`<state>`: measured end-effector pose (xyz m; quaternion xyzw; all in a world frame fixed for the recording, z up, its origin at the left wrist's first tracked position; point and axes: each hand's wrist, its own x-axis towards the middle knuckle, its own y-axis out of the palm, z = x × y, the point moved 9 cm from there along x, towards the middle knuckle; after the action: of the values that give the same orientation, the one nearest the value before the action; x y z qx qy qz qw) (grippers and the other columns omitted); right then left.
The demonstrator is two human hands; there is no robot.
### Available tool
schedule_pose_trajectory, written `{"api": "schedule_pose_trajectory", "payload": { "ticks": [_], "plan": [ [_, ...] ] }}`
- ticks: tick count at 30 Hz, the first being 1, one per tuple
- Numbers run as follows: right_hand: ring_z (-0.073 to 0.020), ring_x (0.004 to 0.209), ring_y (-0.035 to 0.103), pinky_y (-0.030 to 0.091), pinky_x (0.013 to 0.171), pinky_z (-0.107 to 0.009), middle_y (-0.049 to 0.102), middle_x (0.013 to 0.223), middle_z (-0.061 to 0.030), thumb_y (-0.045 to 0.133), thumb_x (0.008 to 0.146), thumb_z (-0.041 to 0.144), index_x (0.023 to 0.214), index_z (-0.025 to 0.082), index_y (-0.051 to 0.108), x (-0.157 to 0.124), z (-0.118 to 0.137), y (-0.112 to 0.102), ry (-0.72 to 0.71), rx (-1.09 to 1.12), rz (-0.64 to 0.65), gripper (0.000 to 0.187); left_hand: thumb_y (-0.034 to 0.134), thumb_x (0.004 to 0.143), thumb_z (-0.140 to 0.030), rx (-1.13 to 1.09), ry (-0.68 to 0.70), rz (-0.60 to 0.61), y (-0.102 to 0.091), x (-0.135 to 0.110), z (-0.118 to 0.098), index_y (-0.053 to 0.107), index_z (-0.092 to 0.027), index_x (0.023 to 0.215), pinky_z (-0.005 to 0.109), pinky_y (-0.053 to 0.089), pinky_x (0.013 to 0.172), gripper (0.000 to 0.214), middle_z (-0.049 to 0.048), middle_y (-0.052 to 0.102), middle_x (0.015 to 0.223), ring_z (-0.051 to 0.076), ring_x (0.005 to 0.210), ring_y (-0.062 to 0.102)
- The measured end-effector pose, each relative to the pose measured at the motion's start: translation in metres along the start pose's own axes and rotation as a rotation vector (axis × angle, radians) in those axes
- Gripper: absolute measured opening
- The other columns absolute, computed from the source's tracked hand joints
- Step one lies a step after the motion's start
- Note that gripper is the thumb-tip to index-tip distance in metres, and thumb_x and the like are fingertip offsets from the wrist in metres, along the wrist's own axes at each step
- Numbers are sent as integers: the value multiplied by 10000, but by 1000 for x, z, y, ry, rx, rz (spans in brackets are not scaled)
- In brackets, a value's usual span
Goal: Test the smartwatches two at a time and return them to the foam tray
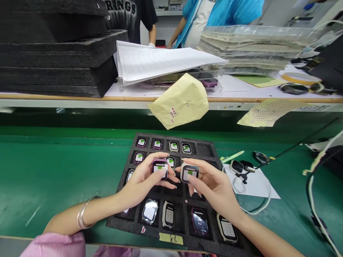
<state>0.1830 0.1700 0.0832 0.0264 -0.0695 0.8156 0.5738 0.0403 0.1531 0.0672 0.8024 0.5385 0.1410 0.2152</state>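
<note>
In my left hand [150, 173] is a purple-framed smartwatch [160, 168], its lit screen facing me and my thumb lying over the glass. My right hand [210, 180] grips a pale-framed smartwatch [189, 172], thumb likewise on its lit screen. Both are held side by side above a black foam tray [178, 241] with square pockets. Several watch bodies sit in those pockets, among them a pale one [168, 215], a purple one [199, 220] and one with a glaring screen [150, 211]. My hands hide some of the middle pockets.
Stacked black foam blocks [48, 67] stand on the shelf at left, beside papers [160, 60] and piled plastic trays [254, 50]. Yellow paper [184, 100] hangs from the shelf edge. Right of the tray lie a white sheet [262, 187], cables and watches [237, 166]. Two people stand behind.
</note>
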Motion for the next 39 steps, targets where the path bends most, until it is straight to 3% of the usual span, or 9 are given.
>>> {"api": "schedule_pose_trajectory", "payload": {
  "ticks": [5,10,16,21,25,32,35,39],
  "plan": [
    [-183,616,674,582,488,-273,717,903,-82,666,899,308,1338,251,526,-7,-1,4,28,70,136,464,575,909,-210,5,12,-16,-4,-1,-2,515,-241,1271,379,592,814,368,60,629,993,208,930,659],
    [-175,579,659,582,470,-266,709,772,-40,667,895,233,1319,260,546,-9,-5,4,56,106,122,442,649,809,-102,18,66,35,0,-3,-9,492,-258,1307,401,576,875,546,50,632,1014,219,976,650],
    [-181,683,692,563,498,-245,705,1017,-73,640,894,200,1291,286,581,-9,-4,7,92,251,133,410,661,831,-126,99,51,-53,-2,-1,-11,490,-244,1299,351,609,803,512,36,640,967,189,903,671],
    [-176,580,683,517,426,-241,724,987,-88,626,911,293,1209,247,634,-8,-3,2,102,257,57,302,625,844,-109,107,70,7,1,-4,-11,505,-225,1259,370,603,825,447,46,651,966,201,924,675],
    [-145,500,658,480,386,-213,735,947,-72,614,928,306,1126,243,657,-9,-6,0,122,178,14,212,627,858,-166,98,56,3,0,-4,-8,541,-199,1188,346,621,738,343,52,651,930,206,855,690],
    [-190,644,694,554,461,-263,697,1119,-121,656,884,284,1287,246,582,-13,-6,7,110,225,139,412,593,903,-256,124,-11,-79,-5,-1,-2,540,-175,1154,258,605,557,269,25,632,778,166,687,683],
    [-201,718,709,581,516,-272,660,1199,-127,668,877,246,1343,267,533,-14,-3,13,80,227,217,485,621,872,-210,109,29,-29,-3,-2,-5,516,-192,1222,273,609,590,365,37,632,849,177,747,680],
    [-178,672,706,565,471,-242,681,1154,-106,657,894,225,1329,277,545,-13,-6,11,65,183,184,452,669,804,-125,82,66,47,2,-6,-9,430,-236,1364,312,608,722,619,61,619,994,205,895,660]
  ]
}}
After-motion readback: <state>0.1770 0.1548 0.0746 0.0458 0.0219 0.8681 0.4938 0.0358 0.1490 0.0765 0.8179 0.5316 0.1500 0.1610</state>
